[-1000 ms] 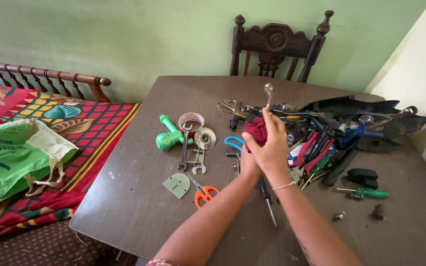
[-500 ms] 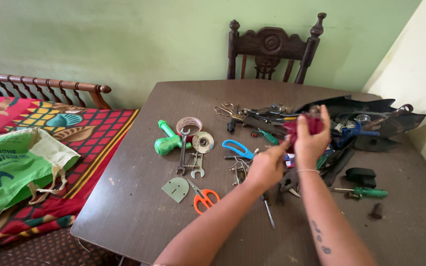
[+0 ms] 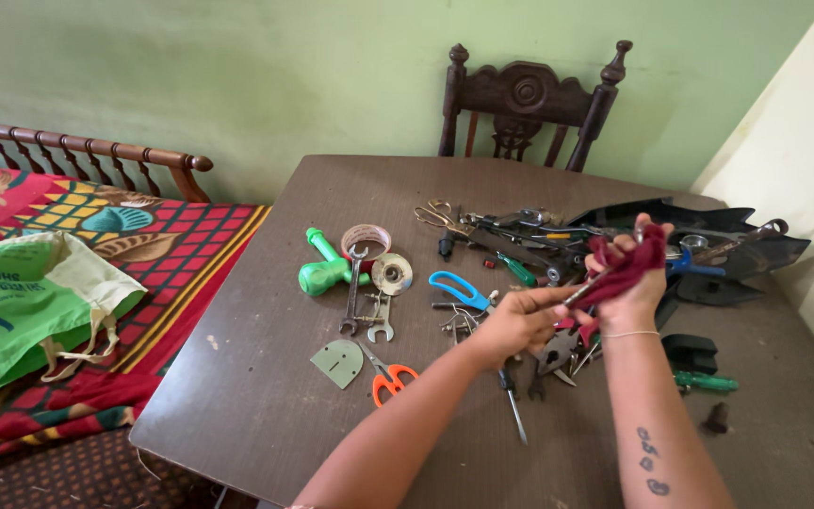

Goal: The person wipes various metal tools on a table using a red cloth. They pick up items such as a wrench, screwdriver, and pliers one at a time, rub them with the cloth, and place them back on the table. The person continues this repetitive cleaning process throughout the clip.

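Note:
My right hand (image 3: 635, 283) is closed around a dark red cloth (image 3: 631, 259) wrapped over one end of a thin metal tool (image 3: 584, 290). My left hand (image 3: 512, 320) pinches the tool's bare lower end. Both hands hover over a heap of hand tools (image 3: 539, 245) on a brown table (image 3: 266, 396). Pliers (image 3: 558, 351) lie right under my hands.
Blue-handled scissors (image 3: 457, 289), orange-handled scissors (image 3: 390, 379), spanners (image 3: 354, 287), tape rolls (image 3: 366, 239) and a green plastic fitting (image 3: 322, 266) lie left of my hands. A black bag (image 3: 727, 254) sits at the right, a wooden chair (image 3: 528, 104) behind, a bed with a green bag (image 3: 11, 302) left.
My hands have shifted right, over the tool heap. The metal tool, held upright a second ago, now lies tilted between my hands, the red cloth bunched at its upper end.

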